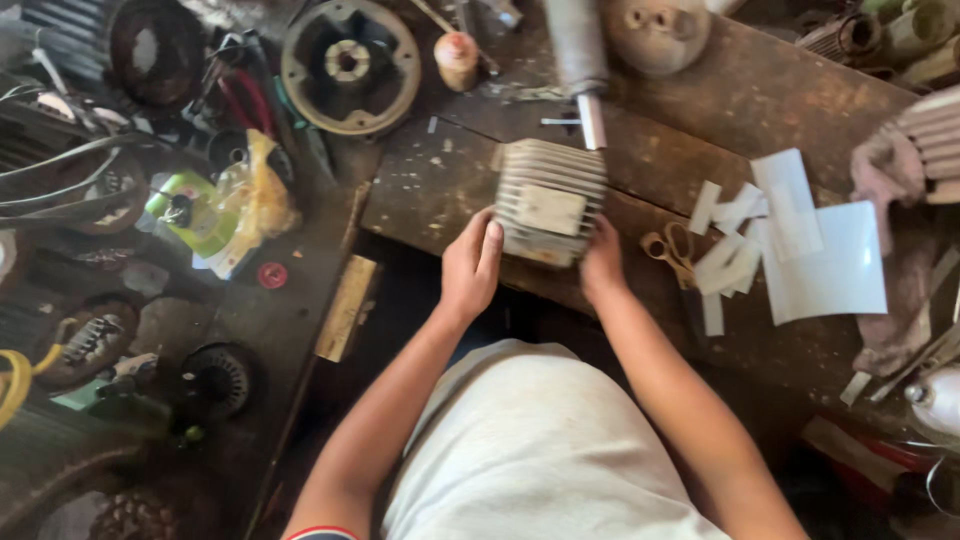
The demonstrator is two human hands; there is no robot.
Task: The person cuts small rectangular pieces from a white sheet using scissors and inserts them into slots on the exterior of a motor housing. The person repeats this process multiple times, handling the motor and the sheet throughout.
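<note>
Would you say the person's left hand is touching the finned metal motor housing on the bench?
Touching. The head view shows the left hand pressed against the near left edge of the finned motor housing, with no gap visible; the right hand grips the opposite side.

Left hand (pixel 470 265) and right hand (pixel 601 262) both reach forward, gripping

Between my left fingers (pixel 478 252) and my right fingers (pixel 600 252) sits the finned motor housing (pixel 550 200) on the desk (pixel 700 110). Just right of my right fingers lie the scissors (pixel 672 247), then paper strips (pixel 728 250) and a sheet (pixel 830 265). Beyond the housing lies a shaft (pixel 578 60)
</note>
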